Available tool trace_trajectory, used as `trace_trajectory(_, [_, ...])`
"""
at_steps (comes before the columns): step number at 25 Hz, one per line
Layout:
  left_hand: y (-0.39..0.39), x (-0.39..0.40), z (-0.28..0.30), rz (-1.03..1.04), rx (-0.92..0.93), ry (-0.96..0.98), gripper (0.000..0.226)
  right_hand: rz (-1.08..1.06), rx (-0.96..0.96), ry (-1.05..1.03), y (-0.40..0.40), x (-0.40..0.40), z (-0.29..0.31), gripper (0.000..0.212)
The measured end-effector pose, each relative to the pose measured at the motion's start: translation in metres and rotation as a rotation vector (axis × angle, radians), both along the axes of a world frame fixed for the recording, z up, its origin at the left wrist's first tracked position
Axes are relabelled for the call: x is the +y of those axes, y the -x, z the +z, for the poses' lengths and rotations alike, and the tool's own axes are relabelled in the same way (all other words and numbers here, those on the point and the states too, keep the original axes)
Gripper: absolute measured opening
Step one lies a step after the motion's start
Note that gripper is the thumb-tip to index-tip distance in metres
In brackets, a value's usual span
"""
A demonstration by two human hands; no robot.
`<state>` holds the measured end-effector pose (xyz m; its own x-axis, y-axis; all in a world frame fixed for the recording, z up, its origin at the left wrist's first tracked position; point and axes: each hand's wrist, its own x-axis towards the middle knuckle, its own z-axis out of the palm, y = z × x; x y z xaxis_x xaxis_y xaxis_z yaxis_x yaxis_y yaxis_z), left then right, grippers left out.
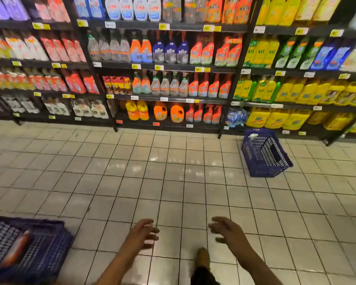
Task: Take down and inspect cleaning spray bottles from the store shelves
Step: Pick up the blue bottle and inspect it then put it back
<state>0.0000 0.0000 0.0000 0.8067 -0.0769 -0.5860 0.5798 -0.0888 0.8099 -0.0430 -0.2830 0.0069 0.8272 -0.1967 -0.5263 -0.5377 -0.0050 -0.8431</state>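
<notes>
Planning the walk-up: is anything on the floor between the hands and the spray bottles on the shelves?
Nothing visible: bare tile lies between the hands and the spray bottles. One blue basket sits right of that line, another left.

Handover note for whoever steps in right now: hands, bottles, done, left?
Left hand and right hand: both open, holding nothing, held out over the tiled floor.
Spray bottles stand on the middle shelves, ahead and out of reach.
One basket sits by the shelves; a second basket at left holds an orange bottle.
Left: step up, take a bottle down, inspect it.
</notes>
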Motion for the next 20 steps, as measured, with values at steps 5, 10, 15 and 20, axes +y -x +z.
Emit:
trace_trajectory(5, [-0.113, -0.028, 0.034, -0.044, -0.173, 0.084, 0.028, 0.12, -0.186, -0.015, -0.113, -0.015, 0.022, 0.027])
trace_trajectory(10, [-0.228, -0.047, 0.037, -0.044, -0.206, 0.055, 0.017, 0.19, -0.235, 0.029, -0.229, -0.05, 0.011, 0.024])
trace_trajectory(15, [-0.321, -0.069, 0.029, -0.019, -0.12, 0.005, 0.017, 0.19, -0.167, 0.026, -0.339, -0.073, 0.004, 0.022])
trace_trajectory(20, [-0.401, -0.05, 0.039, 0.165, -0.143, 0.123, 0.02, 0.202, -0.216, -0.035, -0.462, -0.06, 0.031, 0.015])
